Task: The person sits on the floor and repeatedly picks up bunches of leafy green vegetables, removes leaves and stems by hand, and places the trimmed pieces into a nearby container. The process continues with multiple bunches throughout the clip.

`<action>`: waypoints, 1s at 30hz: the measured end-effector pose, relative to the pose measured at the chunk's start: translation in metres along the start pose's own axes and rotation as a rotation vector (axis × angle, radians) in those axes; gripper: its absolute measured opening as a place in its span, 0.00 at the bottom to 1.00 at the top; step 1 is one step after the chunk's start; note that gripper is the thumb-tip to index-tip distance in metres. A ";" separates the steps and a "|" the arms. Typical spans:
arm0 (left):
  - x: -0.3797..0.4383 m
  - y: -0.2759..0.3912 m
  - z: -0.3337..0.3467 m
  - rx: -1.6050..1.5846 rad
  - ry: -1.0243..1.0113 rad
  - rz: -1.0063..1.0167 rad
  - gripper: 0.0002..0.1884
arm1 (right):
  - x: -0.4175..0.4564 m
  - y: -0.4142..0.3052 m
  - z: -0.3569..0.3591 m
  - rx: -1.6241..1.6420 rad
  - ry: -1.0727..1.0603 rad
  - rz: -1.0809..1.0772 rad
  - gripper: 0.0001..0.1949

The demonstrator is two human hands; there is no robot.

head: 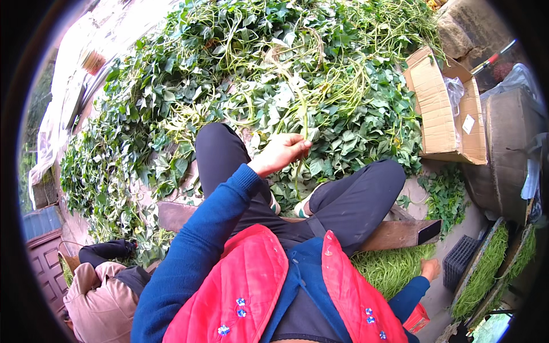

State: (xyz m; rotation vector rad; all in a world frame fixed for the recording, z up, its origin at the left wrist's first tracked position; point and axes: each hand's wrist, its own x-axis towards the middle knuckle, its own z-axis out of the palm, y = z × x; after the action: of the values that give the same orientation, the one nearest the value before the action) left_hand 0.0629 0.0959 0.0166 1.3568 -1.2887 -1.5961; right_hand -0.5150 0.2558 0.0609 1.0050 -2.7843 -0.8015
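Observation:
My left hand (283,153) is held out in front of me between my knees, with thumb and fingers pinched on a green vine stem (304,115) that runs up into the leafy heap and hangs down below the fingers. Cut leafy vines (171,94) are spread thickly over the ground before me. At my right side, my right hand (430,269) rests at the edge of a pile of thin green stems (386,266); its fingers are partly hidden, so its grip is unclear.
I sit on a wooden bench (390,236). An open cardboard box (441,115) stands at the right, near a black plastic crate (459,261) and trays of green stems (482,272). A co-worker (105,296) sits bent over at the lower left. A red box (417,318) lies behind my right arm.

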 end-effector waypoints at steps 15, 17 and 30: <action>-0.035 0.017 0.066 0.403 -0.240 0.195 0.15 | -0.187 -0.317 -0.195 1.145 -0.149 -1.455 0.10; -0.043 0.019 0.054 0.400 -0.338 0.164 0.14 | -0.188 -0.322 -0.198 1.007 -0.281 -1.505 0.11; -0.007 0.002 -0.026 0.955 -0.370 0.113 0.17 | 0.008 -0.405 -0.286 0.846 -0.072 -1.618 0.06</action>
State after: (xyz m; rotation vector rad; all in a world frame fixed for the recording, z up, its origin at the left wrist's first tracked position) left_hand 0.0898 0.0954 0.0214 1.4785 -2.5024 -1.1966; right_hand -0.2197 -0.1405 0.1041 3.3353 -1.6705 0.5415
